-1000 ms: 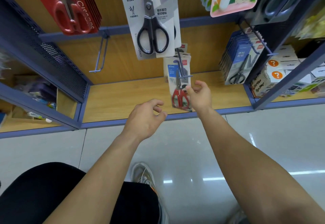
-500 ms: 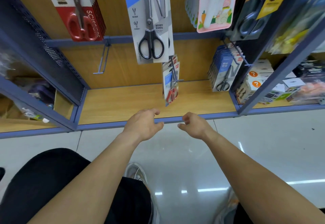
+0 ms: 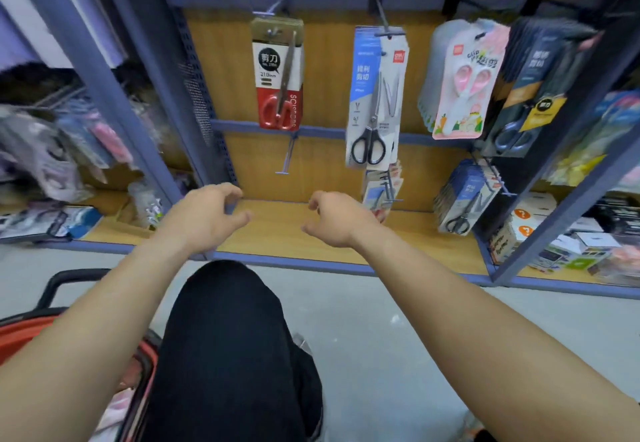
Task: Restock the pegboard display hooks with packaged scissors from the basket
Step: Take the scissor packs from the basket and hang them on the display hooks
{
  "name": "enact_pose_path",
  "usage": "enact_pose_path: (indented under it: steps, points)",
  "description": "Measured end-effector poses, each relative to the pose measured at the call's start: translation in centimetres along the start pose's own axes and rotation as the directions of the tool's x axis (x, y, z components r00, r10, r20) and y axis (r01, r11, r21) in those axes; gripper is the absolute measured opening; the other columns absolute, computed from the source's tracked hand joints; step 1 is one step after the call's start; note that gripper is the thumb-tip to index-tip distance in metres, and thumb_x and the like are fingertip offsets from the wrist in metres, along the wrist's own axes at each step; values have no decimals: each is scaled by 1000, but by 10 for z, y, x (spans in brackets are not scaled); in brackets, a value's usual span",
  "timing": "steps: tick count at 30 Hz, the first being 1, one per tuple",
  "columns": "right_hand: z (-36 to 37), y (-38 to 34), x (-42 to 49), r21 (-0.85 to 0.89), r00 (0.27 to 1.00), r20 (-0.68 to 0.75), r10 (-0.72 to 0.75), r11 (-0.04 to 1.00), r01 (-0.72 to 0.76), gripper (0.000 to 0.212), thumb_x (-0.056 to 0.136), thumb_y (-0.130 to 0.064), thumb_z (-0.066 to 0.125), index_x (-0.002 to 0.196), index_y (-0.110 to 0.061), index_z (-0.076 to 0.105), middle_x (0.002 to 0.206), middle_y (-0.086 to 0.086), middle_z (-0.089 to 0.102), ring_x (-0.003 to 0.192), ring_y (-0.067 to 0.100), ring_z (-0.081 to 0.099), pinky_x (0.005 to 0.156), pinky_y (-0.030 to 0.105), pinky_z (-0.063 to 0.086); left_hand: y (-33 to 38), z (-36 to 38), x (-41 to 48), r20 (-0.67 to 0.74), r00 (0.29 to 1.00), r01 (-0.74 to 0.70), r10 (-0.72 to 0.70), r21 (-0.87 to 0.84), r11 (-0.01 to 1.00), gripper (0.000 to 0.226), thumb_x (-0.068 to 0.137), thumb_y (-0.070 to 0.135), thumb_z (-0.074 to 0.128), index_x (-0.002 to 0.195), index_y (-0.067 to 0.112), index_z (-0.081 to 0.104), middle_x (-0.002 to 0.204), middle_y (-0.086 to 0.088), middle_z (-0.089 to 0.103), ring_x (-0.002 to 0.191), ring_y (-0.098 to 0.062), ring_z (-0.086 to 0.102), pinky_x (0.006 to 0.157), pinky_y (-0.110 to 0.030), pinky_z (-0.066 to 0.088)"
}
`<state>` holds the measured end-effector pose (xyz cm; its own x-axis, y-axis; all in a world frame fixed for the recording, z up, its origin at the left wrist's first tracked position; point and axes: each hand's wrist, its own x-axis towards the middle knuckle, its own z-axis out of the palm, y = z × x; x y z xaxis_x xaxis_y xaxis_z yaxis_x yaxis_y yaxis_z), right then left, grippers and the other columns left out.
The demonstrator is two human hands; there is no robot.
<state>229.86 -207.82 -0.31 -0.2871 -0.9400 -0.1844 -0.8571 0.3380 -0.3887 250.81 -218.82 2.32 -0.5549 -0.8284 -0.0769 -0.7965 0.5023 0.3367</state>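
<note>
My left hand (image 3: 204,216) and my right hand (image 3: 337,219) hover side by side in front of the lower wooden shelf (image 3: 284,233), both holding nothing, fingers loosely curled and apart. Packs of red-handled scissors (image 3: 278,74) and black-handled scissors (image 3: 374,98) hang from upper hooks. Below them an empty hook (image 3: 289,154) juts out. A small stack of scissor packs (image 3: 382,187) hangs just behind my right hand. The red basket (image 3: 24,334) with a black handle sits at the bottom left, its contents mostly hidden by my arm.
Pink children's scissors (image 3: 464,81), dark packs (image 3: 533,91) and blue packs (image 3: 464,195) hang to the right. Blue metal uprights (image 3: 100,88) frame the bay, with cluttered shelves on both sides. My black-clad knee (image 3: 228,337) rises in the middle over grey floor.
My right hand let go of the small red-handled pack on the lower middle hook and drew back. The view tilted up and swung left, bringing the basket into sight.
</note>
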Motion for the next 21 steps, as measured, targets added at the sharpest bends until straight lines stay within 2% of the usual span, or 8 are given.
enact_pose_path:
  steps: [4,8,13,18,21]
  points:
    - [6,-71,-6,42,992,-60,-110,993,112,46,95,-38,63,137,-18,55,133,5,61,121,28,58,95,42,52,-70,-28,-55,-131,982,124,-138,-109,986,41,93,37,72,128,18,66,123,-4,71,115,-28,64,97,-42,49]
    - [36,-153,-15,59,968,-43,-247,967,250,41,95,-34,63,131,-15,58,129,9,61,118,31,58,95,44,51,-139,-32,-117,-132,951,253,-279,-186,949,41,93,34,73,129,16,65,125,-5,70,112,-28,66,93,-40,47]
    - [90,-246,-33,27,900,117,-419,908,419,39,96,-41,65,122,-12,59,112,9,65,101,31,62,84,45,57,-219,-17,-203,-107,884,415,-455,-269,869,39,92,29,75,126,10,67,119,-11,74,109,-29,69,98,-41,49]
    - [167,-293,-42,-12,830,305,-467,869,494,44,95,-44,65,124,-12,58,115,11,64,103,31,63,81,42,55,-286,32,-281,-16,792,578,-611,-302,758,43,92,30,75,129,9,65,125,-11,73,115,-30,68,96,-37,46]
    - [217,-307,-40,-17,780,436,-449,862,506,47,95,-41,67,127,-8,59,123,15,65,111,35,61,83,35,47,-320,68,-311,60,720,665,-691,-346,662,51,92,34,75,133,8,61,129,-12,71,118,-30,66,99,-37,47]
